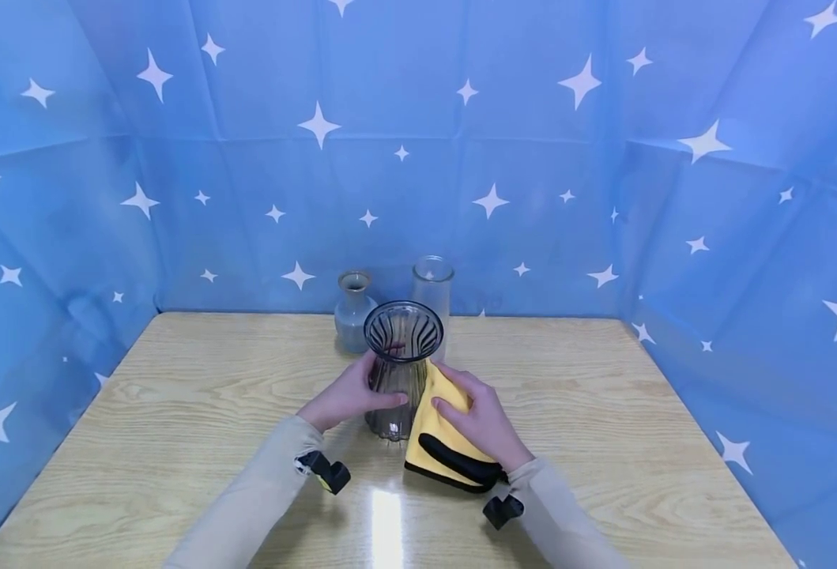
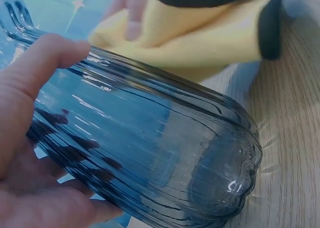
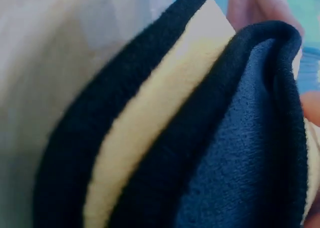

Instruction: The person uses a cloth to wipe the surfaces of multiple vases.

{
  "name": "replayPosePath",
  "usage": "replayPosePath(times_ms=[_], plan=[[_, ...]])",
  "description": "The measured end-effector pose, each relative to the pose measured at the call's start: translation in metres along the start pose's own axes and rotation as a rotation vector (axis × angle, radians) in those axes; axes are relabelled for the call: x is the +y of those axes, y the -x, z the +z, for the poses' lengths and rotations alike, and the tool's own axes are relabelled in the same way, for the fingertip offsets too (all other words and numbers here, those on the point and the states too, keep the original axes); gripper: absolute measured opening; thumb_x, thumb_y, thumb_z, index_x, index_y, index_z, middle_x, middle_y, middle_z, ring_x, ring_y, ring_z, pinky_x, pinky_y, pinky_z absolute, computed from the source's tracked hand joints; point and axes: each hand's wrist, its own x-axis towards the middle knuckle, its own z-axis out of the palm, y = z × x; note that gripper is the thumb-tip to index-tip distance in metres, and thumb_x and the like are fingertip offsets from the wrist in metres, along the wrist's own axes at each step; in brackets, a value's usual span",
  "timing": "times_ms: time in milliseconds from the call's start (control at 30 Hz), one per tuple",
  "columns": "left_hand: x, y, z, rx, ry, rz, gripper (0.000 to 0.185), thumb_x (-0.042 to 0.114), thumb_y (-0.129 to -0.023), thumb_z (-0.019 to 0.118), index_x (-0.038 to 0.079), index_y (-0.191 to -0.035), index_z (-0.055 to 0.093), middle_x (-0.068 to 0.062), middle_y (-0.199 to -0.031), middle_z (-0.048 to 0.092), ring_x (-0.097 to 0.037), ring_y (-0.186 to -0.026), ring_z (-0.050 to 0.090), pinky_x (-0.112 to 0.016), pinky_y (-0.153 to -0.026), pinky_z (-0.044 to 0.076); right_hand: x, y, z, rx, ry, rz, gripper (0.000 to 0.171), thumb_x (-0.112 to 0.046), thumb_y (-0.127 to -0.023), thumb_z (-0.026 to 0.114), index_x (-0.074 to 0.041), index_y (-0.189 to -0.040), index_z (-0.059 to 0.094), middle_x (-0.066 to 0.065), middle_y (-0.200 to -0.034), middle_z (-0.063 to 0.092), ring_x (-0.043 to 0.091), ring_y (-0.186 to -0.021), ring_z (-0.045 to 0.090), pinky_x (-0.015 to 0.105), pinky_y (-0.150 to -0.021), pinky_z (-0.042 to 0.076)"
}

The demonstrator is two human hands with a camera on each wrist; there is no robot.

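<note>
A dark ribbed glass vase [image 1: 400, 365] stands upright at the middle of the wooden table [image 1: 176, 411]. My left hand [image 1: 350, 395] grips its left side, fingers wrapped round the body [image 2: 150, 148]. My right hand [image 1: 478, 423] holds a yellow cloth with black edging [image 1: 443, 442] and presses it against the vase's right side. The left wrist view shows the cloth [image 2: 200, 42] lying on the glass. Folded cloth [image 3: 150, 138] fills the right wrist view, with a fingertip at the top edge.
Behind the ribbed vase stand a small grey bottle-shaped vase [image 1: 353, 312] and a tall clear glass jar [image 1: 432, 292]. Blue star-patterned fabric walls [image 1: 532, 158] close in the table at the back and both sides.
</note>
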Motion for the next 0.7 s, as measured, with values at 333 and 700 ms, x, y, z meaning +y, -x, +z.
replayPosePath(times_ms=[333,700], plan=[[0.001,0.0,0.001,0.018,0.007,-0.013,0.089,0.017,-0.076,0.084,0.006,-0.147,0.031,-0.013,-0.144,0.042,-0.029,-0.132,0.038,-0.045,-0.11,0.027,0.012,0.006,0.012,-0.023,0.009,0.212,0.048,-0.015,-0.091,0.066,-0.004,-0.136,0.054,0.013,-0.125,0.061,0.011,-0.079,0.062,0.027,-0.072,0.05],[0.001,-0.001,0.001,0.029,0.027,-0.017,0.082,0.016,-0.076,0.083,0.004,-0.141,0.036,-0.013,-0.136,0.048,-0.029,-0.123,0.047,-0.046,-0.106,0.034,0.012,0.006,0.017,-0.068,0.182,0.262,0.042,-0.015,-0.089,0.065,0.0,-0.128,0.06,0.013,-0.114,0.066,0.016,-0.079,0.058,0.034,-0.074,0.048]])
